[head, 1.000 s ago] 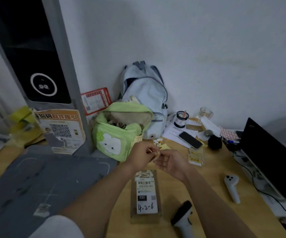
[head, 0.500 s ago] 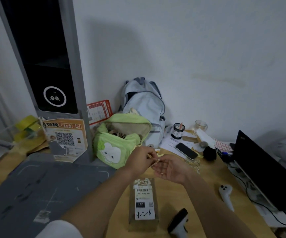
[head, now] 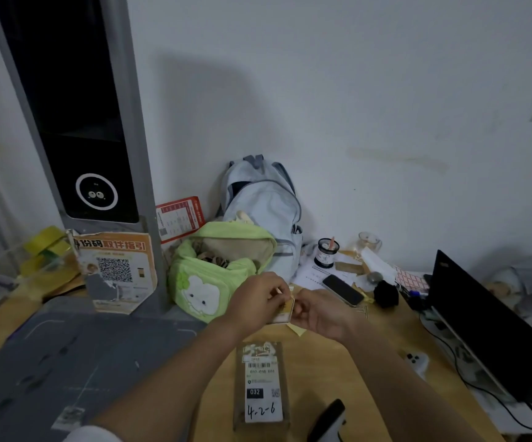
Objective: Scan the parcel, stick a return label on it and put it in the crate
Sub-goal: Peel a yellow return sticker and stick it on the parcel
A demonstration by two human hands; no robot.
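A small brown parcel (head: 261, 384) lies on the wooden desk (head: 347, 371) below my hands, with a white shipping label marked "032" and "4-2-6" on top. Above it, my left hand (head: 255, 301) and my right hand (head: 318, 314) meet and pinch a small yellow-and-white return label (head: 285, 311) between their fingertips. The label hangs upright between the hands, partly hidden by fingers. A black handheld scanner (head: 328, 422) lies at the bottom edge, right of the parcel. No crate can be made out for certain.
A grey mat (head: 66, 362) covers the desk's left. A scanning kiosk (head: 76, 122) with a QR poster (head: 116, 269) stands behind it. A green bag (head: 216, 275), a pale backpack (head: 264, 205), a phone (head: 342, 290), a white controller (head: 416, 362) and a laptop (head: 487, 323) crowd the back and right.
The camera has tilted up, so the desk sits lower in view. My hands stay together above the parcel, and the label between them now shows more fully.
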